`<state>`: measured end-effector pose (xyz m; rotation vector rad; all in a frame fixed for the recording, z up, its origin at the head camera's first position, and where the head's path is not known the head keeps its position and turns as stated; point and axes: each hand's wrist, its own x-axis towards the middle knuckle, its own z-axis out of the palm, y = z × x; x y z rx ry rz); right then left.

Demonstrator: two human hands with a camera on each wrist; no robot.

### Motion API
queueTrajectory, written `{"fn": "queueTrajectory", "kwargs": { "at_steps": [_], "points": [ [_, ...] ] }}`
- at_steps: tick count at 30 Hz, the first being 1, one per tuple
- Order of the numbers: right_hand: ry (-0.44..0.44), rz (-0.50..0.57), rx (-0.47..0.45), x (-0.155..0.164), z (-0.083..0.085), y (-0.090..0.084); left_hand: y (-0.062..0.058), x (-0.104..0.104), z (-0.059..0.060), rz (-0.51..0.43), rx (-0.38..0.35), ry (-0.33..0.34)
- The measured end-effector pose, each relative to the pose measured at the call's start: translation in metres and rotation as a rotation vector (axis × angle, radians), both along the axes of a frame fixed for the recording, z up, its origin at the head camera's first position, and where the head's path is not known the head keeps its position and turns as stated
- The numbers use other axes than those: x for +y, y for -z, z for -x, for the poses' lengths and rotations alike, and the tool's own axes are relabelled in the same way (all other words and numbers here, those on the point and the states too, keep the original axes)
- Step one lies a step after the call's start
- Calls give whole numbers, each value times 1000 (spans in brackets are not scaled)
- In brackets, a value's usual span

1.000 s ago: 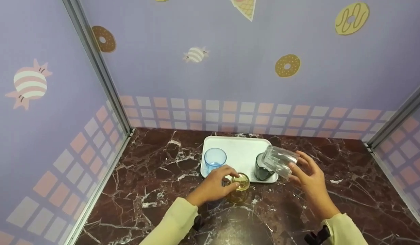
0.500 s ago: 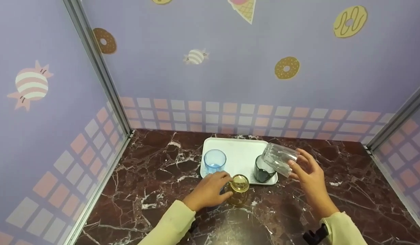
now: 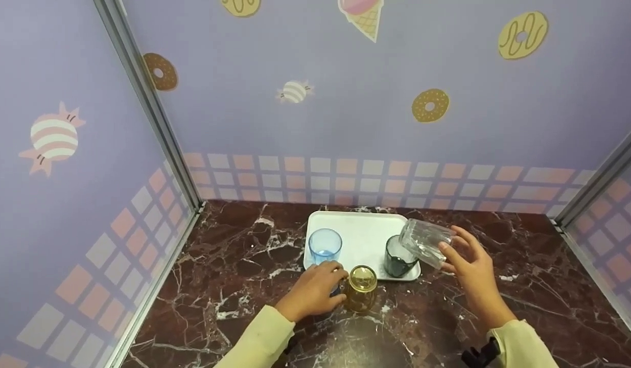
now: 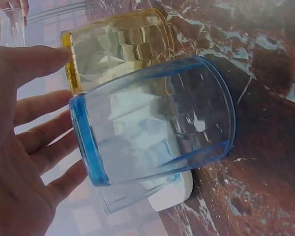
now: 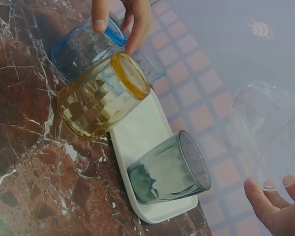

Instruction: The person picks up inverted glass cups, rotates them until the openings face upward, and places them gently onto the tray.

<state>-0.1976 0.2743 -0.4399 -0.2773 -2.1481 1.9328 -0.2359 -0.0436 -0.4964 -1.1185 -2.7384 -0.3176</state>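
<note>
My right hand point(image 3: 476, 273) holds a clear glass point(image 3: 425, 243) tilted in the air, close over an upright grey glass point(image 3: 398, 260) on the white tray point(image 3: 364, 222). An amber glass point(image 3: 362, 291) stands upside down on the table in front of the tray. Beside it is an upside-down blue glass point(image 4: 152, 123), mostly hidden under my left hand point(image 3: 315, 289) in the head view. My left fingers point(image 4: 44, 105) are spread around the blue glass's base, with the thumb close to the amber base. Whether they touch is unclear.
A light blue glass point(image 3: 325, 245) stands upright on the tray's left part. The dark marbled table point(image 3: 243, 306) runs back to a purple patterned wall point(image 3: 346, 102). Panels also close in the left and right sides.
My left hand has come off the base of the amber glass and shifted left to the blue glass beside it. My right hand keeps the clear glass in nearly the same place.
</note>
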Motion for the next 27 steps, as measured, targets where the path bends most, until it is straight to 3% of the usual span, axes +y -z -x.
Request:
{"fn": "queueTrajectory", "kwargs": {
  "at_steps": [7,27],
  "points": [
    [-11,-76,-36,0,3,-3,0,-9,1,-50,42,-3],
    [1,-151,-27,2,14,-5,-2,-12,5,-6,44,-3]
  ]
}}
